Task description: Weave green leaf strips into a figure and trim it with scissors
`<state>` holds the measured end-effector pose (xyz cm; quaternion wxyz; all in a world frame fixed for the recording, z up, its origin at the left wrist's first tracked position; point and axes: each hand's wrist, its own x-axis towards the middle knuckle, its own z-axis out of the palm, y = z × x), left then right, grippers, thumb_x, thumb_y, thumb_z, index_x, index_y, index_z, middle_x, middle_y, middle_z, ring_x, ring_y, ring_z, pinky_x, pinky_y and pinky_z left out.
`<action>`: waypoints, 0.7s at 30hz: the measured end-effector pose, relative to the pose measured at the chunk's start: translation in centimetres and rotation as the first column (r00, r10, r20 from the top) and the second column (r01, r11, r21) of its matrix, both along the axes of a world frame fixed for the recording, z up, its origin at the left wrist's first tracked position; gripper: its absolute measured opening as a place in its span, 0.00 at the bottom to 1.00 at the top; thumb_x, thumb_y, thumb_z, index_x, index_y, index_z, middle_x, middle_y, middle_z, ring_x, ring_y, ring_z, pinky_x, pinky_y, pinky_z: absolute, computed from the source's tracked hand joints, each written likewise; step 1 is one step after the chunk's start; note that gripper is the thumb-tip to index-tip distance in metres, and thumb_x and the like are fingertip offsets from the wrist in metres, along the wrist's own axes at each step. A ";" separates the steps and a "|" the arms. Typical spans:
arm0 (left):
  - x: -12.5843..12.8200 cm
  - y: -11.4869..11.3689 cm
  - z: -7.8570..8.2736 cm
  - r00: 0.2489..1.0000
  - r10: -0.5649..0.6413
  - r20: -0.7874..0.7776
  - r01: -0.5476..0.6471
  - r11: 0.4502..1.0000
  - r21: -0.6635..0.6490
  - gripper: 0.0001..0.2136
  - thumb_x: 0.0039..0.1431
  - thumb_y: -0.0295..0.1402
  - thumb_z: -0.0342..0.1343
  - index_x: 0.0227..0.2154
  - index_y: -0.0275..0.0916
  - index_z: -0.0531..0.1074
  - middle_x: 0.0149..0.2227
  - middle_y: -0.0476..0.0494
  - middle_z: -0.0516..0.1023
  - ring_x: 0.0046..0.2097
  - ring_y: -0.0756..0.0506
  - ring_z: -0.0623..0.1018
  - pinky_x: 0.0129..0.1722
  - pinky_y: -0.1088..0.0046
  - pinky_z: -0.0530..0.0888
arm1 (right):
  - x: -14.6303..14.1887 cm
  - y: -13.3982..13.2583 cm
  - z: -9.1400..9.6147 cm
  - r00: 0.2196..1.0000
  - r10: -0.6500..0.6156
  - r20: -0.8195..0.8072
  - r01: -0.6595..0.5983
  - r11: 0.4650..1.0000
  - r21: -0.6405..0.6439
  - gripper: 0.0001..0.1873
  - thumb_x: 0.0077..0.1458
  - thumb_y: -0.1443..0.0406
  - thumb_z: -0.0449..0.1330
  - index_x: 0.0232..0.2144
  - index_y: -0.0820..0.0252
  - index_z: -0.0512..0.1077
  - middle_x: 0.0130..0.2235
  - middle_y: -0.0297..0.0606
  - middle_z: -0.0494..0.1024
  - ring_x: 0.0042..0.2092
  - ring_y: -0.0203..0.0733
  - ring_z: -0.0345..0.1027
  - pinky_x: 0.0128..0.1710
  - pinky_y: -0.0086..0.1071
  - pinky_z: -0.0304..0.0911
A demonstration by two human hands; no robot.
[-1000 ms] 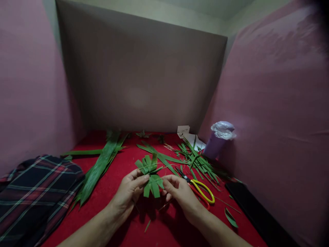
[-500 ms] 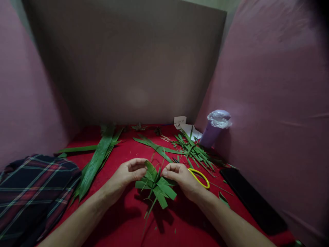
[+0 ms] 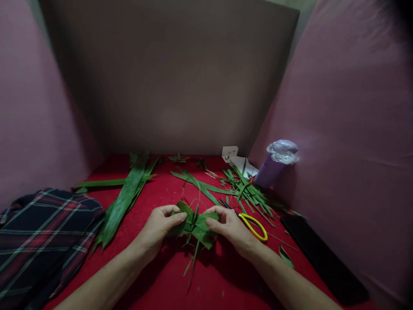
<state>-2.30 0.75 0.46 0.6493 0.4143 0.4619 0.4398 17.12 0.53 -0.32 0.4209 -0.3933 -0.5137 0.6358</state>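
Observation:
A small piece woven from green leaf strips (image 3: 193, 224) is held low over the red table cloth (image 3: 155, 275). My left hand (image 3: 159, 228) pinches its left side, fingers curled round the strips. My right hand (image 3: 229, 228) grips its right side with thumb and fingers closed. Thin loose strips hang down from the piece towards me.
Yellow-handled scissors (image 3: 253, 224) lie just right of my right hand. Long green leaves (image 3: 125, 198) lie at the left, cut strips (image 3: 245, 191) at the back right beside a purple cup (image 3: 274, 165). A plaid cloth (image 3: 41, 232) lies far left, a black phone (image 3: 319, 254) at right.
The woven leaf piece went from upright to lying flat between my hands, then was gathered closer. Both hands stayed on it and moved slightly towards each other.

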 end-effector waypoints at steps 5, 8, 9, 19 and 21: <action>0.1 0.0 -0.2 0.994 -0.005 0.111 0.015 0.996 -0.085 0.06 0.45 0.29 0.62 0.20 0.35 0.70 0.20 0.49 0.74 0.23 0.51 0.73 0.26 0.76 0.69 | 0.0 0.0 -0.4 1.000 -0.025 -0.003 0.025 1.000 -0.007 0.18 0.38 0.56 0.68 0.22 0.62 0.66 0.19 0.27 0.67 0.21 0.31 0.58 0.23 0.26 0.54; 0.2 -0.1 -0.1 0.986 -0.017 0.168 0.040 0.990 -0.132 0.06 0.45 0.27 0.61 0.19 0.35 0.70 0.20 0.50 0.73 0.22 0.52 0.72 0.25 0.77 0.69 | 0.2 0.0 -0.2 0.999 -0.043 0.000 0.043 0.999 -0.016 0.17 0.39 0.57 0.67 0.23 0.62 0.67 0.20 0.28 0.69 0.21 0.31 0.59 0.23 0.26 0.55; 0.2 -0.2 0.0 0.982 -0.033 0.183 0.057 0.990 -0.129 0.04 0.46 0.27 0.60 0.20 0.35 0.71 0.21 0.49 0.74 0.24 0.52 0.72 0.27 0.76 0.70 | 0.3 0.0 -0.2 0.999 -0.041 -0.003 0.041 0.999 -0.019 0.16 0.40 0.57 0.67 0.23 0.62 0.68 0.21 0.29 0.69 0.22 0.32 0.60 0.23 0.26 0.55; 1.1 -0.9 0.5 0.993 -0.043 0.110 0.052 0.996 -0.079 0.20 0.39 0.29 0.66 0.39 0.38 0.72 0.34 0.44 0.78 0.34 0.45 0.77 0.35 0.70 0.72 | 0.2 -0.2 0.0 1.000 -0.011 0.004 0.011 1.000 -0.029 0.16 0.38 0.57 0.68 0.23 0.62 0.69 0.21 0.28 0.69 0.22 0.32 0.59 0.24 0.27 0.55; 1.3 -0.9 0.2 0.994 -0.043 0.104 0.052 0.995 -0.086 0.17 0.39 0.30 0.66 0.36 0.36 0.73 0.31 0.44 0.78 0.32 0.44 0.78 0.34 0.70 0.72 | 0.2 -0.2 0.1 1.000 0.002 -0.014 -0.002 0.999 -0.034 0.16 0.38 0.57 0.67 0.25 0.63 0.71 0.23 0.30 0.72 0.24 0.33 0.62 0.26 0.28 0.57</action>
